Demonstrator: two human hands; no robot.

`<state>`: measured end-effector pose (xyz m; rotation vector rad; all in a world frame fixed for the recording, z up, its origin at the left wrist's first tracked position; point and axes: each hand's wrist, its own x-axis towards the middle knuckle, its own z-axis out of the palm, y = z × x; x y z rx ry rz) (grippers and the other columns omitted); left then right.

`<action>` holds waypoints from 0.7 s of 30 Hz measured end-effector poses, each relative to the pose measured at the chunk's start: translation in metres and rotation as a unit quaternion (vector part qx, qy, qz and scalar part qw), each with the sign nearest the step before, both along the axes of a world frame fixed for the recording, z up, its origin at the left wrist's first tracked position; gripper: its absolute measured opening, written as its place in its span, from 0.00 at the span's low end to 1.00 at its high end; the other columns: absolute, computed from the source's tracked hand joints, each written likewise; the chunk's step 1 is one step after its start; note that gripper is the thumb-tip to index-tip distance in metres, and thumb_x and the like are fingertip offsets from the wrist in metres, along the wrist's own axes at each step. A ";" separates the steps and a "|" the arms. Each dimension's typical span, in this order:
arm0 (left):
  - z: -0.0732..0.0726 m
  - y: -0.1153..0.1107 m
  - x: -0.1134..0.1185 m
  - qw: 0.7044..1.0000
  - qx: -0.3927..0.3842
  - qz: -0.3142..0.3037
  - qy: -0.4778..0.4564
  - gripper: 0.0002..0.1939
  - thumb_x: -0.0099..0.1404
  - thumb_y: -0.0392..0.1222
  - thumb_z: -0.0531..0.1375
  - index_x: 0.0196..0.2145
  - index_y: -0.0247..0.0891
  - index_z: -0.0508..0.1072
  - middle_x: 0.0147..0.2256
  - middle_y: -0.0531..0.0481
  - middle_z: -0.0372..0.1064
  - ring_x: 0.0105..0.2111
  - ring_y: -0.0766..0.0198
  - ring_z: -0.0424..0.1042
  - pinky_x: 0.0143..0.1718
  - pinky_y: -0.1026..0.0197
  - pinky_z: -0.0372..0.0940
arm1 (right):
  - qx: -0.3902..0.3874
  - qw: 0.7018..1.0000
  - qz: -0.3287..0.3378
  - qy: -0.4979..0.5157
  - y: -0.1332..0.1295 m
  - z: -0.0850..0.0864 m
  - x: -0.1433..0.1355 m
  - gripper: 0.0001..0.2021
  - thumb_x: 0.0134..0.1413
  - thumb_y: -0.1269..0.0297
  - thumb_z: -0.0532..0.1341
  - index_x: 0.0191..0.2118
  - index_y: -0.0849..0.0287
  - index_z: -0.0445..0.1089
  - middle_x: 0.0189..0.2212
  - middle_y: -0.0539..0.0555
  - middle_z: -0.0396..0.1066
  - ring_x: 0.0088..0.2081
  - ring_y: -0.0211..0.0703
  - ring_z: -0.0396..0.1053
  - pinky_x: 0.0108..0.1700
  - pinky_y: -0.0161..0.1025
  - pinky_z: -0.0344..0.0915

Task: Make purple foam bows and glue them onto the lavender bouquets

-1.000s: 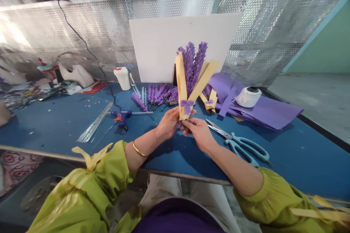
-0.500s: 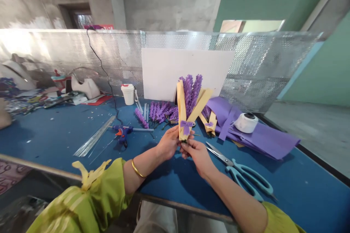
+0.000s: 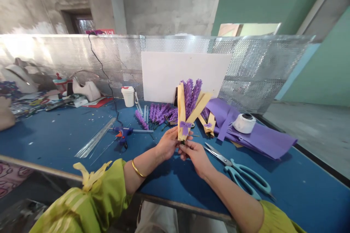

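A small bouquet [image 3: 181,131] of purple flower spikes in pale yellow wrapping, with a purple bow on its front, stands upright above the blue table. My left hand [image 3: 167,143] is closed round its lower left side. My right hand [image 3: 194,153] pinches the base, where dark stem ends show. Behind my right hand a second yellow-wrapped bouquet [image 3: 209,125] with a purple bow lies near purple sheets [image 3: 262,138]. Scissors [image 3: 232,165] with blue handles lie open to the right of my right hand.
Loose purple flower spikes [image 3: 158,112] lie behind my hands. Left of them are a blue glue gun [image 3: 123,133], thin wires [image 3: 94,139] and a white cup [image 3: 128,96]. A white roll [image 3: 244,123] rests on the purple sheets. A white board [image 3: 183,74] stands at the back.
The view has shifted slightly, so the background sits a little lower in the frame. Both hands keep their hold on the bouquet, with hardly any movement.
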<state>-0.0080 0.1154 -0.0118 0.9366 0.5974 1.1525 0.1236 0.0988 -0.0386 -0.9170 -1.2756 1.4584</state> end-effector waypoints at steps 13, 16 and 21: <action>-0.003 0.009 -0.005 0.996 0.050 -0.017 -0.068 0.24 0.57 0.58 0.69 0.40 0.33 0.78 0.34 0.44 0.77 0.32 0.62 0.74 0.39 0.62 0.66 | -0.062 0.987 0.119 0.091 -0.002 0.026 0.012 0.16 0.40 0.54 0.76 0.27 0.61 0.74 0.19 0.45 0.59 0.19 0.28 0.52 0.25 0.33 0.53; -0.003 0.009 -0.005 0.996 0.051 -0.014 -0.066 0.23 0.54 0.55 0.71 0.38 0.33 0.78 0.32 0.47 0.76 0.29 0.65 0.72 0.36 0.63 0.65 | -0.066 0.985 0.131 0.092 -0.002 0.024 0.012 0.16 0.40 0.54 0.76 0.26 0.61 0.74 0.18 0.45 0.58 0.19 0.28 0.52 0.25 0.33 0.53; -0.001 0.007 -0.005 0.996 0.051 -0.020 -0.063 0.23 0.54 0.54 0.71 0.39 0.33 0.78 0.31 0.48 0.76 0.27 0.66 0.72 0.34 0.63 0.65 | -0.063 0.985 0.137 0.087 0.000 0.021 0.011 0.17 0.41 0.54 0.75 0.27 0.61 0.74 0.19 0.45 0.60 0.19 0.28 0.53 0.25 0.33 0.53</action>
